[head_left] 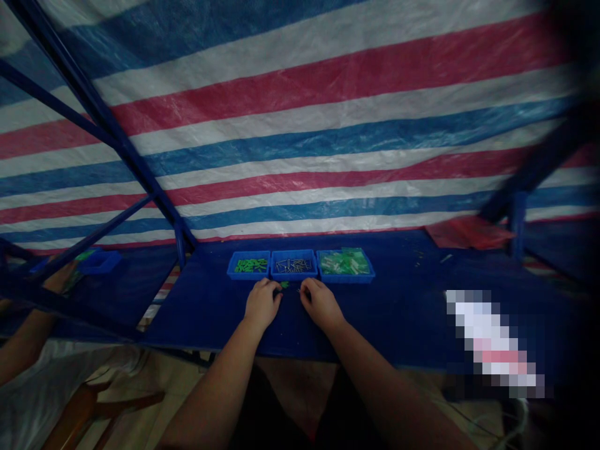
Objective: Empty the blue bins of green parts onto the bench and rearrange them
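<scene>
My left hand (262, 302) rests over the blue table just in front of the bins, its fingers curled together. A small green plastic piece (284, 285) shows at its fingertips. To its right, my right hand (322, 304) is closed in a pinch; a tiny glint shows at its fingertips, too small to name. Three blue bins stand side by side beyond the hands. The left bin (229, 272) has green plastic pieces (250, 265), the middle bin (294, 276) thin metal pieces (293, 265), and the right bin (372, 275) clear and green plastic packets (344, 261).
A red plastic sheet or bag (469, 232) lies at the table's back right, near several small scraps. A pixelated pale object (490, 340) lies on the right. Blue metal frame bars (135, 162) slant on the left, with a co-worker's arm (35, 325) beyond. Striped sheeting (304, 131) hangs behind.
</scene>
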Demonstrator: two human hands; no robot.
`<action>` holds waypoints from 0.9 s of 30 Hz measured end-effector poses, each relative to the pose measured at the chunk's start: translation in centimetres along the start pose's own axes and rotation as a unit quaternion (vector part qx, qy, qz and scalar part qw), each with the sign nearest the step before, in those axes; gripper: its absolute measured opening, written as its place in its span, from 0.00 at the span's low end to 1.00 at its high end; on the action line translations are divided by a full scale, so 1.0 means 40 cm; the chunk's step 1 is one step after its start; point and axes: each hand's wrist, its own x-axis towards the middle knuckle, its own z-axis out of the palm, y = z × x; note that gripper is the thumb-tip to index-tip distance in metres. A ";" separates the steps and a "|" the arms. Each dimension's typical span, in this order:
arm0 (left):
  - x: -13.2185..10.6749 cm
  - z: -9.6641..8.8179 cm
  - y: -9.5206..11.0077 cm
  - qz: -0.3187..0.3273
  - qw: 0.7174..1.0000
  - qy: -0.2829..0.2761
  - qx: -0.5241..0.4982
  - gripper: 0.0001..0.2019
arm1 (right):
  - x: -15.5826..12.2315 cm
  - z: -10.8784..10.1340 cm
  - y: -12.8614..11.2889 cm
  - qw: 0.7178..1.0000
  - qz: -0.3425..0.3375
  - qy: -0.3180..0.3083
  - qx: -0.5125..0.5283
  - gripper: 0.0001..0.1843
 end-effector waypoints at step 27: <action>-0.013 -0.096 -0.026 0.047 0.988 0.076 -0.127 0.12 | 0.003 -0.004 0.005 0.990 -0.009 0.028 0.135 0.06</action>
